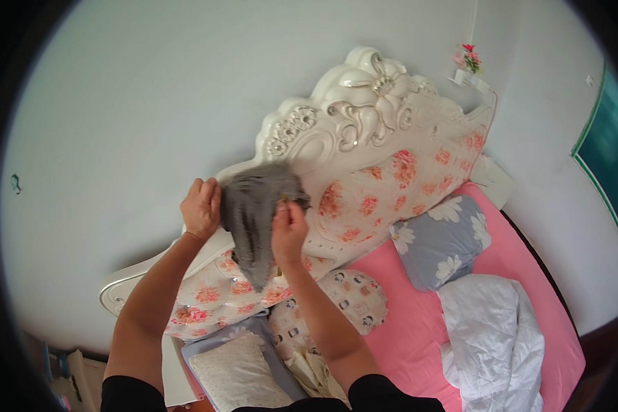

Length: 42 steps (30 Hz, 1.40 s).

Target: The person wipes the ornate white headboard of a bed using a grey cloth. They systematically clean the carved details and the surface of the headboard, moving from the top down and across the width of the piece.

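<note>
A grey cloth [255,216] hangs between my two raised hands, its lower end tapering to a point. My left hand [202,206] grips its left edge with curled fingers. Pinched at the right side of the cloth is my right hand [289,229], thumb and fingers together. Behind the cloth stands a carved white headboard [360,118] with tufted floral padding [371,201]. The cloth covers part of the headboard's left side; whether it touches the surface I cannot tell.
Below is a bed with a pink sheet [391,309]. On it lie a blue-grey daisy pillow [438,247], a white quilt [494,329], a patterned rounded cushion [355,298] and a small white pillow [237,373]. Flowers [471,59] stand on a wall shelf beyond the headboard.
</note>
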Motion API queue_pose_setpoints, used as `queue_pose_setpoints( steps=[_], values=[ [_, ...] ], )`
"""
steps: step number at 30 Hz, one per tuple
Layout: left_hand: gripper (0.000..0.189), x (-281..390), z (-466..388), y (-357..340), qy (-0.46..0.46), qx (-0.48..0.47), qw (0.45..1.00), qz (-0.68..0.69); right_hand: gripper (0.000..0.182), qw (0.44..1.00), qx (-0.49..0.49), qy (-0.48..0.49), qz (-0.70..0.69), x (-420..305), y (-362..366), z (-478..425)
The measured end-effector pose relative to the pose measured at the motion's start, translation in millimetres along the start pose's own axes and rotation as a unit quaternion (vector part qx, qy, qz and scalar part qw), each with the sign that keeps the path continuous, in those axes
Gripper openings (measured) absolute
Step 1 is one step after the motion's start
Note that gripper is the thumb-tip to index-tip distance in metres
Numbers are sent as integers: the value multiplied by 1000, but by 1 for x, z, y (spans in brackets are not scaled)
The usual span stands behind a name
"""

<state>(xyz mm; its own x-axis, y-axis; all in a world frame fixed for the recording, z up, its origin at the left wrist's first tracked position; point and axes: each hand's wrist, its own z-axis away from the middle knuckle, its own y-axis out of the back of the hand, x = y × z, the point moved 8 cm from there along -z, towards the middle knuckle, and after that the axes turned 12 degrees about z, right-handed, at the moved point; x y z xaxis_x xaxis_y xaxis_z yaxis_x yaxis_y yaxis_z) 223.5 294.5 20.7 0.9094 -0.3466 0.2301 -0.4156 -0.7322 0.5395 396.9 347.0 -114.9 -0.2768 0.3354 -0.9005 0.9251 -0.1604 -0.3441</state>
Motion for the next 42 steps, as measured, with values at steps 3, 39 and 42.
queue_pose_setpoints(
  steps=[3,39,42],
  values=[
    [9,10,-2,1,-32,-4,999,-18,19,997,17,-6,-75,-21,11,-26],
    [11,18,-4,3,-45,12,998,-37,26,912,-50,65,402,-150,111,-272],
    [12,14,-1,7,-33,9,998,-44,24,896,-48,63,436,-158,94,-255]
  ],
)
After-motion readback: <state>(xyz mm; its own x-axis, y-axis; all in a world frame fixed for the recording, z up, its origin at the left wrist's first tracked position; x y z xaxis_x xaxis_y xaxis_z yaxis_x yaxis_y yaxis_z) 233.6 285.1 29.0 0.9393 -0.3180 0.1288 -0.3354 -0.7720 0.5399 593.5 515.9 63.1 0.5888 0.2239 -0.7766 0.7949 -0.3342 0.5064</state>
